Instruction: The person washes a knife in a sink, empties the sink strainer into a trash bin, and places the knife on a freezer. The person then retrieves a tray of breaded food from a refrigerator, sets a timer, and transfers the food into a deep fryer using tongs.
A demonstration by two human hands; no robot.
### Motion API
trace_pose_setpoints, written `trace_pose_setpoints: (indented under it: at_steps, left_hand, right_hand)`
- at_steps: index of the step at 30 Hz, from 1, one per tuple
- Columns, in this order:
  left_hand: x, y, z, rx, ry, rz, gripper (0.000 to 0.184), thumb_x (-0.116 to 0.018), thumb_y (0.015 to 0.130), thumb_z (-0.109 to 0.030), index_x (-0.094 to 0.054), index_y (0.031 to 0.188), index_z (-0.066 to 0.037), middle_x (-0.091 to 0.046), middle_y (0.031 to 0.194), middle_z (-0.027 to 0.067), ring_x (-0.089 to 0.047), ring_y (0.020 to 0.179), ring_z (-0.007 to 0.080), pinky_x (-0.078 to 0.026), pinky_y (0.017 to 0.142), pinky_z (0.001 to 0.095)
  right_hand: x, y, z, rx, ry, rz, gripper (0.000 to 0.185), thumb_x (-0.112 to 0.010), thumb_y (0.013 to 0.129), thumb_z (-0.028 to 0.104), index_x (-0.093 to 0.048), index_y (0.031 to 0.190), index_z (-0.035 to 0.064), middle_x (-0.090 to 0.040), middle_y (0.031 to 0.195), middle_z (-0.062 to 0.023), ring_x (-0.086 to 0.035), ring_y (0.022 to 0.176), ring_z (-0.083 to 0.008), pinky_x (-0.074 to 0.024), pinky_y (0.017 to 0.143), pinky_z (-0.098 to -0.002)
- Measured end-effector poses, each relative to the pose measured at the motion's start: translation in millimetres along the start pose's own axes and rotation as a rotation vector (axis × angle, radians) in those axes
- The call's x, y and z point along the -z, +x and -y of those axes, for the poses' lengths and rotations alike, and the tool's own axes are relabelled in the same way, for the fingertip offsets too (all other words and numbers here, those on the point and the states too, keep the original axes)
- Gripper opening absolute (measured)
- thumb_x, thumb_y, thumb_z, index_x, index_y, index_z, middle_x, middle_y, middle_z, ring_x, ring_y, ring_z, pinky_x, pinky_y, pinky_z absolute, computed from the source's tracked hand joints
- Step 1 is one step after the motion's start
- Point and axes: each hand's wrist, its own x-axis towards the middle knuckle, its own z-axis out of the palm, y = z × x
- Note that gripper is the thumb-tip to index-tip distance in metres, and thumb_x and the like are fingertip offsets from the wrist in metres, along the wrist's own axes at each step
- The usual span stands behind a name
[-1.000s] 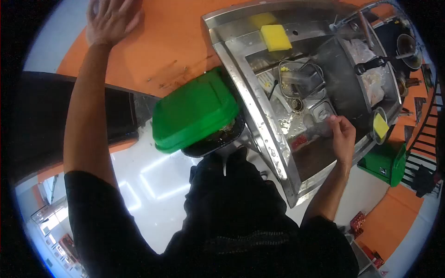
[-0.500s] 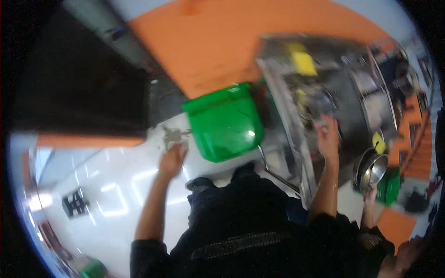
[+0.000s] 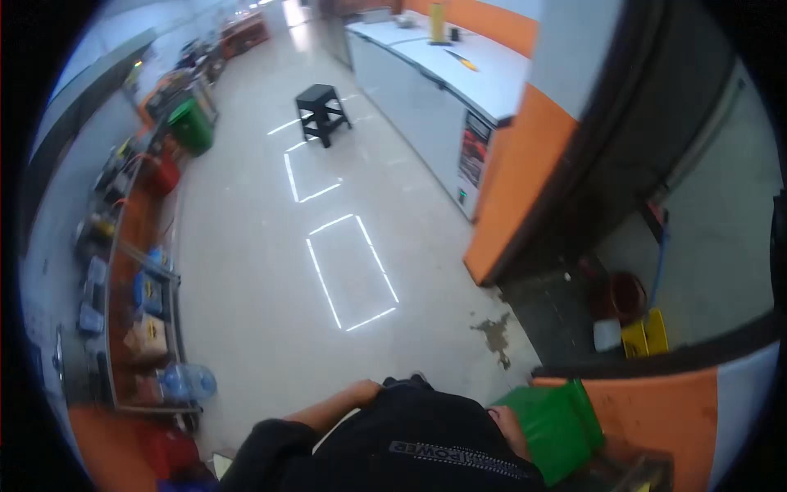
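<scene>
My left hand is at the front of my dark shirt, near the waist. Its fingers are tucked out of sight, so what it may hold does not show. On the other side, my right hand hangs between the shirt and a green bin. It is very close to the bin's side; whether it touches cannot be made out. The right fingers are mostly hidden and blurred.
Ahead on the shiny floor stands a black stool. A long white counter runs along the right, near a dark doorway. Shelving with a large water bottle lines the left. A puddle lies near the bin.
My view has swung left, from the metal sink to the long room. My right hand has come away from the sink to beside the bin; my left hand has moved in to my waist.
</scene>
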Motion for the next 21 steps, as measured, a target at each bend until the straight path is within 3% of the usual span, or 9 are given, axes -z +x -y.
trace_pose_setpoints:
  at_steps: [2, 5, 8, 11, 14, 16, 18, 21]
  left_hand:
    - [-1.6, -16.4, 22.2, 0.069, -0.108, -0.094, 0.034, -0.056, 0.078, -0.021, -0.061, 0.112, -0.016, -0.064, 0.1, 0.0155, -0.06, 0.094, 0.0351, -0.047, 0.084, 0.0449]
    - [0.1, -37.9, 49.7, 0.158, -0.252, -0.138, 0.03, -0.055, 0.079, -0.022, -0.064, 0.106, -0.014, -0.065, 0.098, 0.0165, -0.061, 0.093, 0.036, -0.047, 0.084, 0.0449]
    - [-0.6, -49.9, 71.1, 0.161, -0.281, -0.162, 0.029, -0.055, 0.079, -0.025, -0.065, 0.104, -0.013, -0.065, 0.097, 0.0172, -0.061, 0.092, 0.0365, -0.047, 0.084, 0.0452]
    - [6.8, -48.2, 83.4, 0.26, -0.364, -0.132, 0.032, -0.054, 0.079, -0.028, -0.065, 0.105, -0.014, -0.065, 0.098, 0.0172, -0.061, 0.092, 0.0369, -0.047, 0.083, 0.0454]
    - [37.3, -36.0, 95.8, 0.264, -0.355, -0.082, 0.034, -0.054, 0.079, -0.031, -0.065, 0.106, -0.014, -0.065, 0.097, 0.0172, -0.061, 0.092, 0.037, -0.048, 0.083, 0.0454]
    - [38.6, -11.1, 121.3, 0.384, -0.451, -0.09, 0.033, -0.054, 0.078, -0.03, -0.065, 0.106, -0.014, -0.065, 0.097, 0.017, -0.061, 0.091, 0.037, -0.048, 0.083, 0.0452]
    - [63.5, 1.3, 132.7, 0.425, -0.509, -0.08, 0.033, -0.055, 0.078, -0.03, -0.065, 0.105, -0.014, -0.065, 0.096, 0.0169, -0.061, 0.091, 0.0369, -0.048, 0.082, 0.0451]
    - [164.2, -12.6, 140.7, 0.419, -0.511, -0.12, 0.033, -0.056, 0.076, -0.029, -0.065, 0.105, -0.013, -0.065, 0.096, 0.0163, -0.061, 0.09, 0.0361, -0.048, 0.081, 0.045]
  right_hand:
    - [32.4, 47.1, 59.8, 0.033, -0.099, 0.061, 0.034, -0.062, 0.081, 0.031, -0.066, 0.104, 0.0074, -0.064, 0.099, -0.0181, -0.061, 0.095, -0.0339, -0.0464, 0.085, -0.039]
    - [60.9, 126.4, 138.7, 0.186, -0.278, 0.204, 0.039, -0.061, 0.081, 0.037, -0.065, 0.108, 0.0095, -0.063, 0.104, -0.0176, -0.058, 0.101, -0.033, -0.0451, 0.088, -0.0403]
    - [56.4, 192.5, 214.5, 0.379, -0.359, 0.382, 0.038, -0.06, 0.081, 0.039, -0.066, 0.108, 0.0133, -0.061, 0.11, -0.0154, -0.057, 0.104, -0.0316, -0.0452, 0.087, -0.0404]
    - [19.4, 264.0, 245.7, 0.517, -0.483, 0.693, 0.035, -0.06, 0.08, 0.037, -0.066, 0.105, 0.0138, -0.063, 0.106, -0.0144, -0.059, 0.1, -0.0313, -0.0457, 0.086, -0.0398]
    - [-23.4, 322.6, 263.7, 0.602, -0.49, 0.873, 0.026, -0.054, 0.083, 0.026, -0.067, 0.1, 0.0118, -0.066, 0.097, -0.0147, -0.062, 0.093, -0.032, -0.0467, 0.082, -0.0389]
    - [-28.1, 366.2, 290.9, 0.566, -0.547, 0.972, 0.026, -0.049, 0.084, 0.019, -0.066, 0.1, 0.0091, -0.065, 0.098, -0.0161, -0.062, 0.094, -0.0323, -0.0466, 0.082, -0.0392]
    - [-34.9, 417.4, 302.3, 0.583, -0.496, 0.967, 0.027, -0.049, 0.083, 0.02, -0.066, 0.1, 0.0074, -0.065, 0.098, -0.0166, -0.062, 0.095, -0.0318, -0.0462, 0.082, -0.0395]
    - [-25.9, 498.1, 346.2, 0.658, -0.595, 1.004, 0.029, -0.051, 0.083, 0.023, -0.065, 0.101, 0.0061, -0.065, 0.098, -0.0172, -0.061, 0.097, -0.0313, -0.0455, 0.084, -0.0396]
